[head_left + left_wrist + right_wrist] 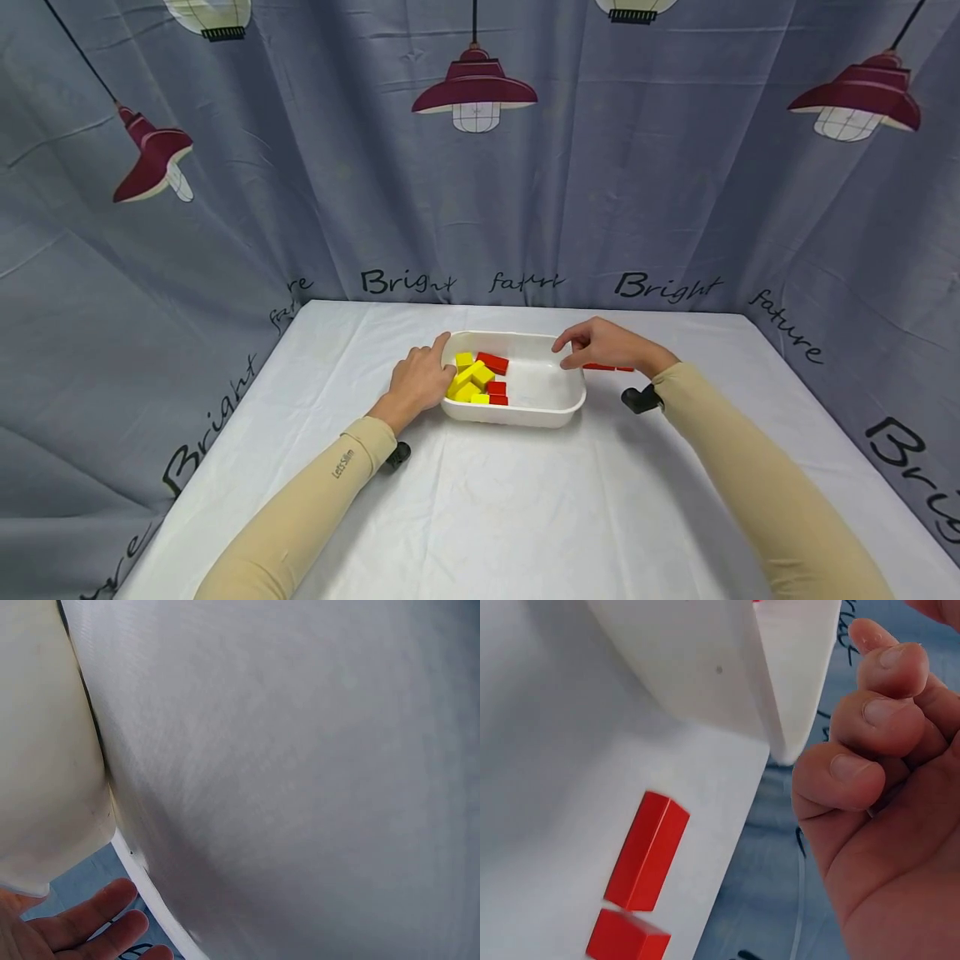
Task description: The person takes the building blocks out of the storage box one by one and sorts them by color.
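Observation:
A white plastic tray (pixel 517 416) sits on the table with several yellow blocks (pixel 467 383) and several red blocks (pixel 492 362) heaped in its left half. My left hand (pixel 422 377) holds the tray's left end, thumb over the rim and index finger along the outside. In the left wrist view the other fingers (pixel 97 922) extend beside the tray wall. Over the tray's right end hovers my right hand (pixel 600 343), thumb and index finger apart, nothing visible between them. Its other fingers (pixel 877 712) are loosely bent in the right wrist view.
Two red blocks lie in line on the cloth right of the tray, a longer one (pixel 646 851) and a shorter one (pixel 628 934), partly behind my right hand in the head view. A white cloth covers the table (pixel 480 508). A grey-blue printed curtain (pixel 637 183) hangs behind it.

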A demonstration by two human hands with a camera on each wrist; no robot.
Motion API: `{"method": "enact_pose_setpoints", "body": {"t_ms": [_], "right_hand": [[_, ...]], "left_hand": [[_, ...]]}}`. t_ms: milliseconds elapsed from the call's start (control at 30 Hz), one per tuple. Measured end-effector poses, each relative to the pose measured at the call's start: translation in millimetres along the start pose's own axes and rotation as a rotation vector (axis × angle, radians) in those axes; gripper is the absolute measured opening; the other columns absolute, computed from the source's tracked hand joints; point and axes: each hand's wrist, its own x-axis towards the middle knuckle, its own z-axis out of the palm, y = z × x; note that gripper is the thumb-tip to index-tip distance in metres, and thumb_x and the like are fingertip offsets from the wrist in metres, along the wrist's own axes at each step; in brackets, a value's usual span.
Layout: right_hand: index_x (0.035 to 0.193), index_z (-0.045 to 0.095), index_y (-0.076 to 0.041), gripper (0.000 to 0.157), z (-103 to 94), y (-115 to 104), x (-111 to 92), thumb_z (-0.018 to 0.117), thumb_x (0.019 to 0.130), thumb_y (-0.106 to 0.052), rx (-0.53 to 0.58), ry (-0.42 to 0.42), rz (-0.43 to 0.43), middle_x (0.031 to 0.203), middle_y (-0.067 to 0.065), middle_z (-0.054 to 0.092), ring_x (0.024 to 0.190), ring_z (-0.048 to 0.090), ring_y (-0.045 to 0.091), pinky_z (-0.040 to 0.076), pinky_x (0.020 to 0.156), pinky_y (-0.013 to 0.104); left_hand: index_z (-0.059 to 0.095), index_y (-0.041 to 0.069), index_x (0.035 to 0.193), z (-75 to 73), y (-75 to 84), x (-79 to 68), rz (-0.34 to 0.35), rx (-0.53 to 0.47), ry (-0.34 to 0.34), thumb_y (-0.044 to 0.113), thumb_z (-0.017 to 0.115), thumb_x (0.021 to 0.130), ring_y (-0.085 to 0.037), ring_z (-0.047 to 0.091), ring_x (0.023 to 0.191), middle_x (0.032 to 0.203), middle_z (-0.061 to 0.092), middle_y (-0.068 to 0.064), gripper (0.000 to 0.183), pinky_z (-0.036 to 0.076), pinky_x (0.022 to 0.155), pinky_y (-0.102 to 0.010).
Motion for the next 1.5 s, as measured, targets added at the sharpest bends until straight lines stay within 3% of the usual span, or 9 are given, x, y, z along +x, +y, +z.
{"method": "enact_pose_setpoints", "body": {"t_ms": [600,1000,1267,1500], "right_hand": [[0.117,0.072,-0.007,0.035,29.1,-27,38,0.078,0.086,-0.023,0.01,-0.149,-0.05,0.073,0.002,0.052,0.076,0.049,0.019,0.037,0.073,0.033],[0.115,0.074,-0.011,0.031,40.2,-41,56,0.077,0.087,-0.023,-0.047,-0.209,-0.038,0.073,0.002,0.054,0.076,0.05,0.019,0.036,0.072,0.033],[0.11,0.076,-0.017,0.025,47.5,-42,70,0.077,0.086,-0.027,-0.081,-0.258,-0.034,0.074,0.001,0.056,0.077,0.051,0.017,0.038,0.072,0.031],[0.109,0.076,-0.014,0.03,54.7,-41,78,0.08,0.083,-0.027,-0.05,-0.299,-0.028,0.078,0.001,0.059,0.077,0.051,0.017,0.037,0.068,0.028]], "left_hand": [[0.027,0.023,0.16,-1.2,-0.1,0.9,0.006,0.007,-0.003,0.036,0.046,0.098,-0.031,0.058,0.121,0.133,0.062,-0.014,0.065,0.051,0.096,-0.051],[0.028,0.025,0.159,-0.7,-0.1,0.7,-0.001,0.004,-0.001,0.035,0.047,0.098,-0.03,0.058,0.12,0.132,0.062,-0.014,0.065,0.051,0.095,-0.05],[0.029,0.024,0.159,0.0,-0.1,1.1,0.002,0.007,0.002,0.036,0.046,0.098,-0.031,0.059,0.119,0.131,0.063,-0.014,0.065,0.051,0.095,-0.05],[0.028,0.023,0.159,-0.4,-1.9,2.5,0.015,0.033,0.002,0.035,0.046,0.098,-0.03,0.059,0.119,0.13,0.064,-0.014,0.065,0.052,0.095,-0.05]]}}
